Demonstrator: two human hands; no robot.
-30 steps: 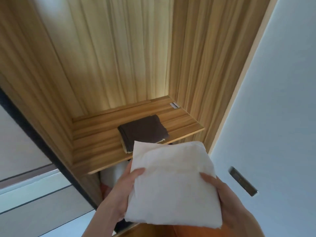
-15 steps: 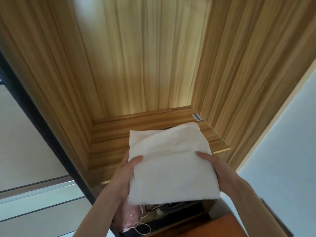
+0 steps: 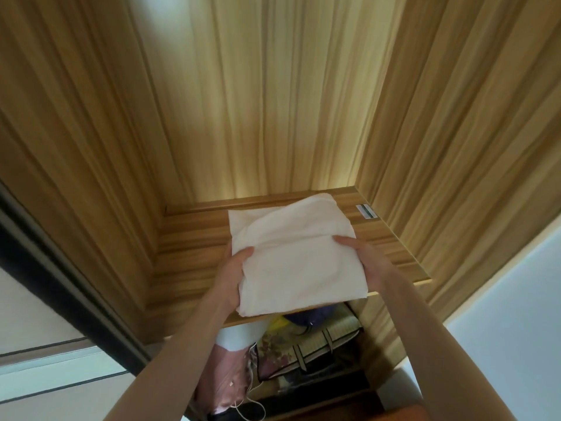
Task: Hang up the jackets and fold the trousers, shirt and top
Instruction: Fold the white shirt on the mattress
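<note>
Both hands (image 3: pixel 233 278) (image 3: pixel 368 262) grip folded white garment (image 3: pixel 294 262) over shelf (image 3: pixel 188 256), fingers hidden beneath.

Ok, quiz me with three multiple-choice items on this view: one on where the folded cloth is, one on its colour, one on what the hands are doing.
1. Where is the folded cloth?
A. over the wooden shelf in the wardrobe
B. hanging from a rail
C. on the floor

2. What colour is the cloth?
A. dark brown
B. white
C. blue

3. What are the hands doing?
A. both hang free
B. only the left grips the cloth
C. both hold the cloth, one at each side

Answers:
1 A, the cloth lies above the shelf board, though the view does not show whether it rests there yet.
2 B, it is plain white all over.
3 C, the left hand and the right hand each have a thumb on top at opposite edges.
</note>
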